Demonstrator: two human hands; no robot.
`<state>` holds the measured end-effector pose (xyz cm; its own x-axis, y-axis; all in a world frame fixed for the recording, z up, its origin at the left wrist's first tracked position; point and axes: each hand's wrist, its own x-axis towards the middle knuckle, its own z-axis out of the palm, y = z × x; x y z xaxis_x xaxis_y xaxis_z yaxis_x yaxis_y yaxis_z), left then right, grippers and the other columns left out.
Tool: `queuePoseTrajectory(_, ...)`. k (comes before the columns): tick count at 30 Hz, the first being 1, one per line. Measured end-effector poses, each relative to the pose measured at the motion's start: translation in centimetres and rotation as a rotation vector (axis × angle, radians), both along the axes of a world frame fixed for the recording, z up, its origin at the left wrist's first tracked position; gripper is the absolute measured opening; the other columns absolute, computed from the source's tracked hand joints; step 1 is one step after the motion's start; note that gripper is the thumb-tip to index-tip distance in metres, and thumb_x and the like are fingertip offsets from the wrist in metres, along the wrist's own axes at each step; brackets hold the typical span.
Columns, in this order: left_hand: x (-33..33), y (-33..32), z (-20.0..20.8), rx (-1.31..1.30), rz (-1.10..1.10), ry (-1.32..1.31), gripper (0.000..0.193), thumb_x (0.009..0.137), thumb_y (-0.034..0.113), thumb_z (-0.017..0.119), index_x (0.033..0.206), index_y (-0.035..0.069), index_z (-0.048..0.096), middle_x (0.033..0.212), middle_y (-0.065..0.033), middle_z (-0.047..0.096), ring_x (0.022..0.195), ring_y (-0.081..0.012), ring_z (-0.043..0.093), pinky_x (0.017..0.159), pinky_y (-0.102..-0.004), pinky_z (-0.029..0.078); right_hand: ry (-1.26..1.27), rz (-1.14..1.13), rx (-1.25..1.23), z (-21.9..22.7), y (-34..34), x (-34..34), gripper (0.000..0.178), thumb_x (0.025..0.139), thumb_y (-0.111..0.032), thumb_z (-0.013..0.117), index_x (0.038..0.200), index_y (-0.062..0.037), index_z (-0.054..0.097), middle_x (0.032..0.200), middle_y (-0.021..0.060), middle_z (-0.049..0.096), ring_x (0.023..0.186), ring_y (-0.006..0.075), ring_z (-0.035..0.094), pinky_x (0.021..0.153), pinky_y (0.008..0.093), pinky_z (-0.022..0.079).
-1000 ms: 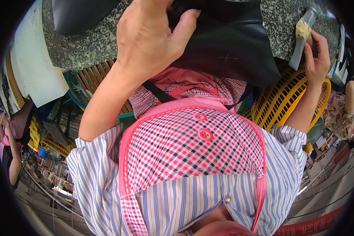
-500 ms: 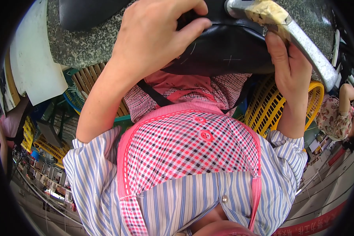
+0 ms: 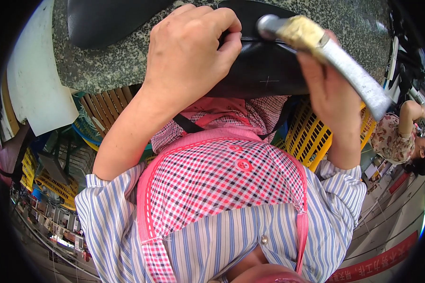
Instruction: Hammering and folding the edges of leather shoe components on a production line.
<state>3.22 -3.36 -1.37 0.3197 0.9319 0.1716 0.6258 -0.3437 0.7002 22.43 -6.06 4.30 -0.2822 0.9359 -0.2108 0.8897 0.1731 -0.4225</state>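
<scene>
Black leather (image 3: 255, 70) with a small pale cross mark lies over the near edge of the stone-topped bench and hangs down toward my lap. My left hand (image 3: 186, 52) is closed in a pinch at the upper left of this leather, its thumb and forefinger at a folded edge. In my right hand (image 3: 333, 89) is a metal hammer (image 3: 352, 66), its middle wrapped in yellowish tape. The hammer's round face is over the leather, just right of my left fingertips, and looks slightly blurred. Whether it touches the leather I cannot tell.
Another black leather piece (image 3: 108, 23) lies at the bench's far left on the speckled stone top (image 3: 94, 66). A white sheet (image 3: 38, 70) hangs at left. Below the bench are a yellow plastic basket (image 3: 304, 137) and wooden slats (image 3: 101, 111). Another person (image 3: 396, 139) is at right.
The hammer and my right hand have moved left, bringing the round face nearer my left fingers. My left hand has shifted slightly left and still pinches. The whole view has shifted a little.
</scene>
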Motion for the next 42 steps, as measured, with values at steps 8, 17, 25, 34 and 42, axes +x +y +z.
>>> queuePoseTrajectory(8, -0.4, -0.2, -0.7, 0.074, -0.033, 0.002, 0.008, 0.068, 0.007, 0.067, 0.076, 0.009, 0.064, 0.064, -0.0024, 0.058, 0.059, -0.0159, 0.054, 0.053, -0.0268, 0.043, 0.163, -0.023, 0.033, 0.0, -0.4, -0.8, 0.019, 0.087, -0.013, 0.057, 0.098, 0.0015, 0.053, 0.067, 0.0125, 0.054, 0.053, 0.0201, 0.057, 0.05, 0.0264, 0.042)
queuePoseTrajectory(17, -1.1, -0.3, -0.9, 0.116, -0.086, -0.097, 0.011, 0.068, 0.004, 0.067, 0.078, 0.007, 0.064, 0.068, -0.0049, 0.059, 0.062, -0.0191, 0.056, 0.055, -0.0282, 0.044, 0.116, 0.009, -0.007, -0.1, -1.2, -0.3, 0.015, 0.087, -0.01, 0.056, 0.096, 0.0025, 0.055, 0.079, 0.0088, 0.055, 0.057, 0.0137, 0.054, 0.052, 0.0235, 0.041)
queuePoseTrajectory(25, -0.4, -0.1, 0.2, 0.009, -0.056, -0.026, 0.011, 0.068, 0.005, 0.066, 0.076, 0.007, 0.059, 0.065, -0.0033, 0.055, 0.059, -0.017, 0.056, 0.053, -0.0276, 0.044, 0.491, -0.022, 0.014, 0.4, -0.5, -0.2, 0.02, 0.086, -0.008, 0.056, 0.104, 0.001, 0.055, 0.081, 0.0101, 0.059, 0.069, 0.0173, 0.057, 0.063, 0.0271, 0.045)
queuePoseTrajectory(34, -0.6, 0.5, 1.1, -0.062, -0.085, 0.077, 0.023, 0.064, 0.007, 0.069, 0.071, 0.006, 0.047, 0.062, -0.0078, 0.048, 0.06, -0.0264, 0.051, 0.053, -0.0343, 0.041, 0.075, 0.079, -0.093, 0.3, 0.1, -1.0, 0.016, 0.085, -0.013, 0.059, 0.092, -0.0002, 0.053, 0.069, 0.0102, 0.052, 0.058, 0.0235, 0.06, 0.052, 0.0273, 0.043)
queuePoseTrajectory(42, -2.0, -0.7, -0.8, 0.096, -0.088, -0.136, 0.018, 0.066, 0.002, 0.072, 0.08, 0.006, 0.06, 0.069, -0.004, 0.058, 0.059, -0.0146, 0.056, 0.052, -0.0238, 0.044, 0.107, 0.092, 0.02, -0.3, -0.6, -1.2, 0.017, 0.084, -0.016, 0.06, 0.09, -0.0016, 0.053, 0.067, 0.0104, 0.053, 0.057, 0.0235, 0.06, 0.051, 0.0275, 0.044)
